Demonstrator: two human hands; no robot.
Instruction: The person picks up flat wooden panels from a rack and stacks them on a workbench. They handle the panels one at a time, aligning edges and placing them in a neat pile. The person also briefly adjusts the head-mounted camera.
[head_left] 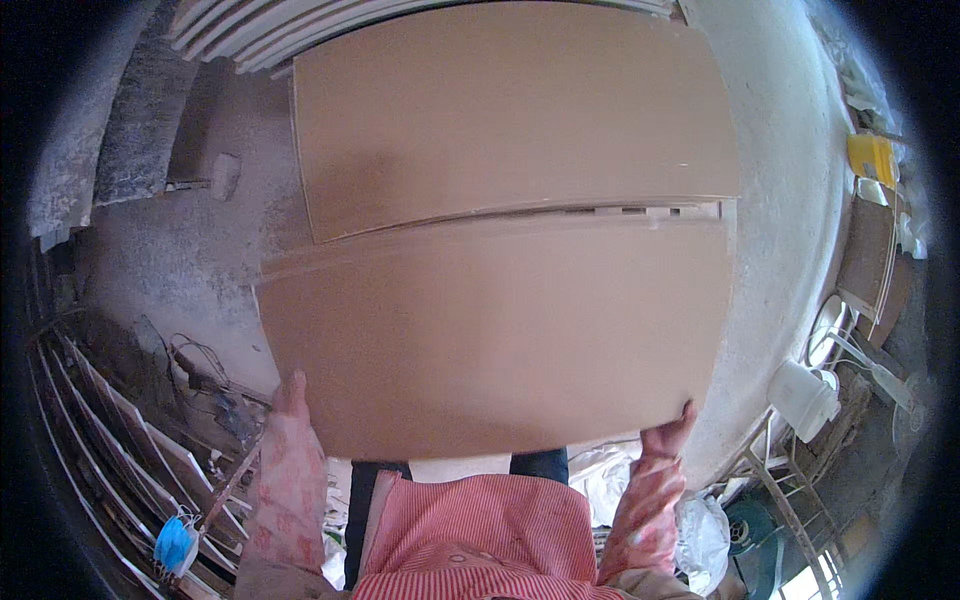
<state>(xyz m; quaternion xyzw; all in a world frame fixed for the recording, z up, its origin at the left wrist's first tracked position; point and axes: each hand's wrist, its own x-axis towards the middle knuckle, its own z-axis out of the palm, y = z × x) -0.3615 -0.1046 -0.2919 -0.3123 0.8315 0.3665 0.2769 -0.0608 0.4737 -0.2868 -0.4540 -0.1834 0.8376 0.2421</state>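
A large flat brown board (500,340) spans the space in front of me. My left hand (292,398) grips its left edge near the close corner, the thumb showing beside the edge. At the close right corner my right hand (672,432) is closed around the edge, thumb on top. The fingers of both hands are hidden under the board. Just beyond lies a second brown board (520,110) of similar width. A narrow gap parts the two on the right, where a pale strip (655,211) with dark slots shows; on the left their edges run close together.
Pale panels (400,20) are stacked at the far side. A block-headed tool (225,177) lies on the floor at left, above leaning strips (130,430) and a blue face mask (176,545). White buckets (803,395), a yellow container (873,158) and a metal frame (785,490) stand at right.
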